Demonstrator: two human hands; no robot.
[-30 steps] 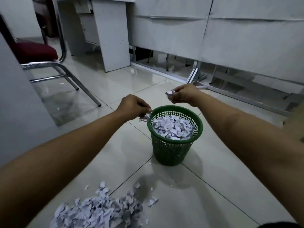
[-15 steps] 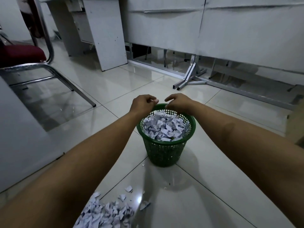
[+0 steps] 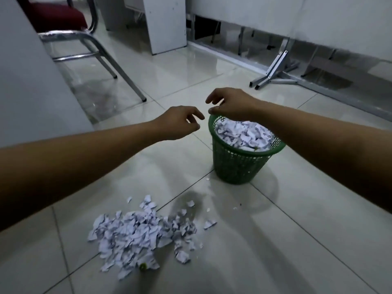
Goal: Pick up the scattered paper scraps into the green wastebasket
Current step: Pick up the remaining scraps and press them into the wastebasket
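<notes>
From my head camera, my left hand hangs just left of the green wastebasket, fingers loose and empty. My right hand hovers over its far rim, also loose and empty. Paper scraps lie piled on the floor nearer me.

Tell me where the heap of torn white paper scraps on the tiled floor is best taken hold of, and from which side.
Probably from above, at its thick middle: the heap of torn white paper scraps lies loose and flat on the tiled floor, so both hands would best close in from opposite edges and scoop inward. Both the left hand and right hand look empty near the green mesh wastebasket.
</notes>
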